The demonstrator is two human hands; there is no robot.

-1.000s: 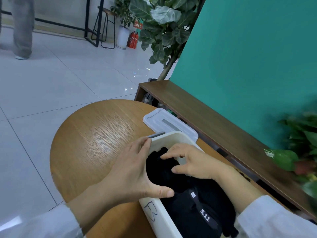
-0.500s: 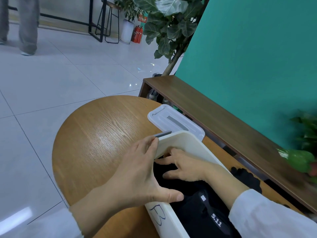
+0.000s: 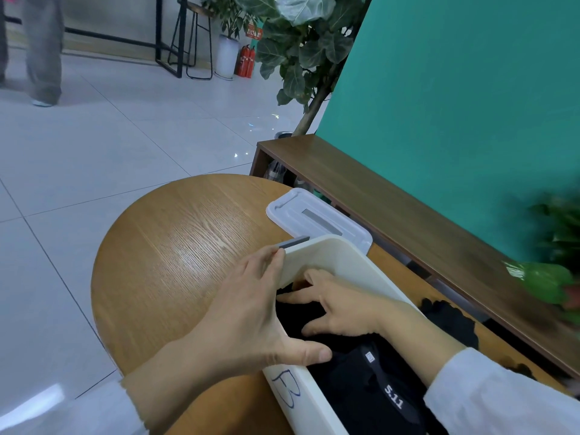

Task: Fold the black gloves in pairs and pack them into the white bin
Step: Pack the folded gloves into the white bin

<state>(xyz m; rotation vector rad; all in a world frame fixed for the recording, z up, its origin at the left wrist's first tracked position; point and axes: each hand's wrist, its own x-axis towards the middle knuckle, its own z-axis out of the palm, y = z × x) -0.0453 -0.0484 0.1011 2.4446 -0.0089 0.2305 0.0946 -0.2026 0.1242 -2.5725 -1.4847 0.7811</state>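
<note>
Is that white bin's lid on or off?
Off. The lid lies flat on the table behind the open white bin.

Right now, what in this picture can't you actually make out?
- Bin floor, head view: covered by black gloves and the right hand.
- How many gloves are packed: one dark mass, and the frame's bottom edge cuts the bin.
- Right fingertips: tucked under the bin's raised far end.
- Gloves on the table beside the bin: partly behind the right arm.
- Plant at right: blurred.
- Left hand palm: pressed against the bin's side.
</note>
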